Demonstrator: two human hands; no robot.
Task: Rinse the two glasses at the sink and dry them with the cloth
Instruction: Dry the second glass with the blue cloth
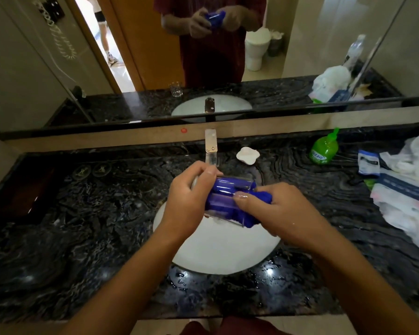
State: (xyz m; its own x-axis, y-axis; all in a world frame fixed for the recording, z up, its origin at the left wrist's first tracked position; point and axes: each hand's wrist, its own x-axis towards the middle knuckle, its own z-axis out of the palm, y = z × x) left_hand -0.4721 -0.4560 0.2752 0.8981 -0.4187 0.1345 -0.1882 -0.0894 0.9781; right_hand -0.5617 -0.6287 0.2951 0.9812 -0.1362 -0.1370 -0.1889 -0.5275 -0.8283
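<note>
Blue cloth [230,200] fills the glass [228,189], which the left hand [189,201] clasps sideways over the sink [223,252] so drops fall inside, while the right hand [273,211] grasps the cloth's outer end to wipe.

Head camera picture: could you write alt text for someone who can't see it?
Over a white sink, the left hand holds a clear glass on its side while the right hand pushes a blue cloth inside. A green soap bottle stands on the dark counter.
</note>
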